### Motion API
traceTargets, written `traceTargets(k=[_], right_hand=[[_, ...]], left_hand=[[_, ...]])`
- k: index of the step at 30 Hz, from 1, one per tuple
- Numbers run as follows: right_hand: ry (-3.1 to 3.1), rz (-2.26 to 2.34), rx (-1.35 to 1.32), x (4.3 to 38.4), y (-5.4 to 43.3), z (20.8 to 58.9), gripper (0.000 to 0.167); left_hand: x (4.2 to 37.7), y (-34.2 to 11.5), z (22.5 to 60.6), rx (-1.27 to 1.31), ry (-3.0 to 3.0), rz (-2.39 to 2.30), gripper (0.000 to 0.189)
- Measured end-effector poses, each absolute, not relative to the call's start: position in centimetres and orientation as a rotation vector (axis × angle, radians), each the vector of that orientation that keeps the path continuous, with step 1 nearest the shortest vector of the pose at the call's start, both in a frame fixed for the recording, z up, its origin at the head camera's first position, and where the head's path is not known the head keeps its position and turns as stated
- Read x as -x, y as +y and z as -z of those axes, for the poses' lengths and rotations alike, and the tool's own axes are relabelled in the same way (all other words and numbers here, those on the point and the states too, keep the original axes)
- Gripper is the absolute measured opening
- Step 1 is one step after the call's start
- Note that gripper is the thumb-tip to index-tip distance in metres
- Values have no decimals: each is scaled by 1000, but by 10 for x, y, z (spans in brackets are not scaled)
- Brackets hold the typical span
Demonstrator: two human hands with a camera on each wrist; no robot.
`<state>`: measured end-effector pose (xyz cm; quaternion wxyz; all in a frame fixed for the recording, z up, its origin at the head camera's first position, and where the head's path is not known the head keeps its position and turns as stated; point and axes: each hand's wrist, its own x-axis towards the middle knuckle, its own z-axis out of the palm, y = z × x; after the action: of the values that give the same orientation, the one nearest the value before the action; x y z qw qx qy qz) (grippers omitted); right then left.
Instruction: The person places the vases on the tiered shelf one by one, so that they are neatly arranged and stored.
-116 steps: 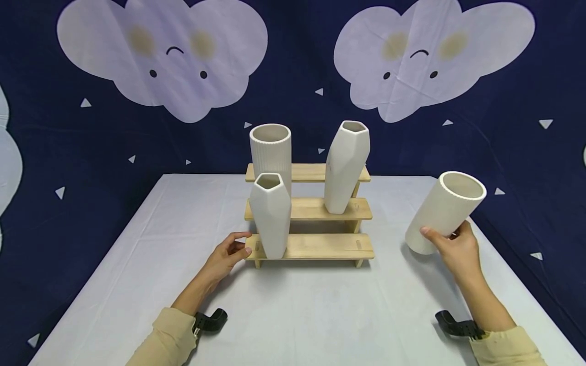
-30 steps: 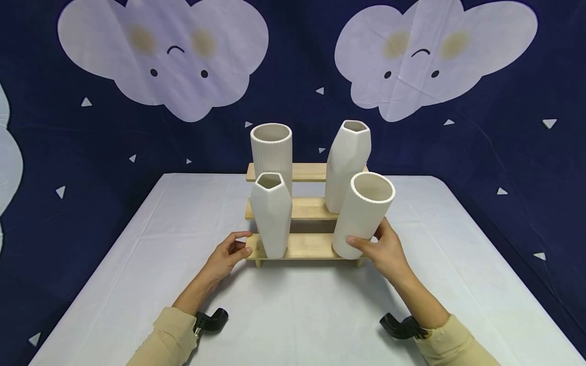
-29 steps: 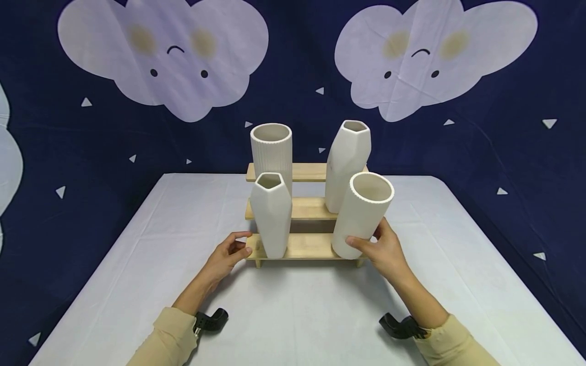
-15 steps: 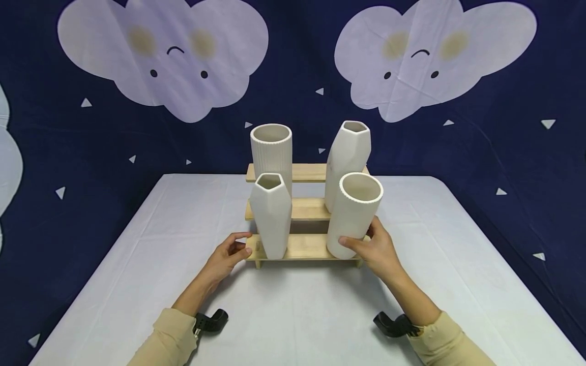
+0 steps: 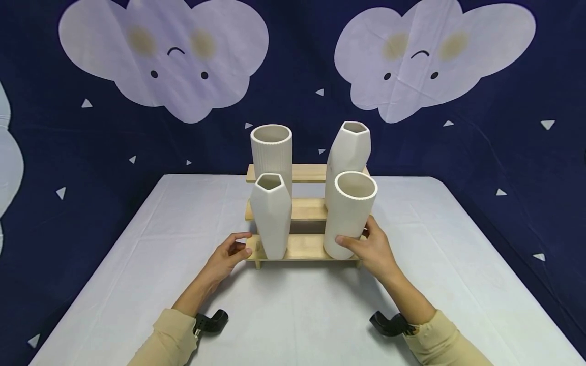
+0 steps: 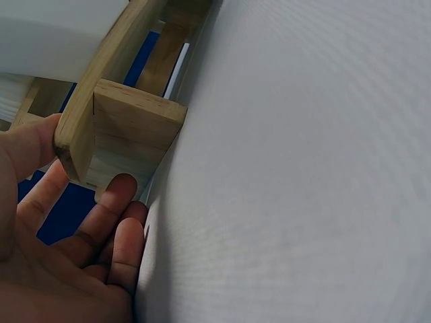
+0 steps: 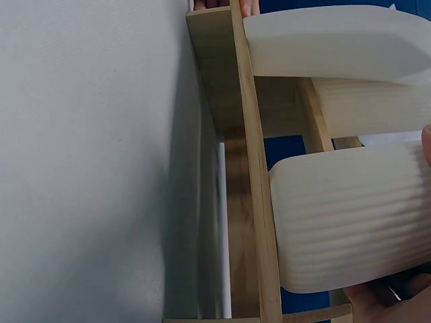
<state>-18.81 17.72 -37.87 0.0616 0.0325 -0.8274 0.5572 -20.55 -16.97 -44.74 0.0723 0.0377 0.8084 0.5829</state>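
My right hand (image 5: 369,248) grips a white ribbed cylindrical vase (image 5: 350,216) low on its side, thumb in front, most fingers hidden behind it. The vase's base is at the right part of the lowest step of a three-tier wooden shelf (image 5: 305,247), as the right wrist view also shows. With thumb and index finger, my left hand (image 5: 226,255) pinches the left end of that step; its other fingers curl loosely below the board (image 6: 79,128). A white faceted vase (image 5: 271,218) stands on the left of the same step.
Behind, another ribbed vase (image 5: 271,152) stands at the left and a taller faceted vase (image 5: 350,150) at the right of the shelf, partly covered by the front vases. The white-covered table (image 5: 293,315) lies around it, before a dark blue cloud-patterned cloth (image 5: 293,61).
My right hand has carried the ribbed vase from over the table's right side left to the lowest step, then slightly farther left, bringing it more upright. My left hand has stayed put.
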Motion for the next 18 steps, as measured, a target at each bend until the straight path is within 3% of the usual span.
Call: traceTargets(k=[18], right_hand=[[-2533, -1686, -112, 192, 173, 379, 75]], left_hand=[[207, -171, 447, -110, 2425, -1768, 45]])
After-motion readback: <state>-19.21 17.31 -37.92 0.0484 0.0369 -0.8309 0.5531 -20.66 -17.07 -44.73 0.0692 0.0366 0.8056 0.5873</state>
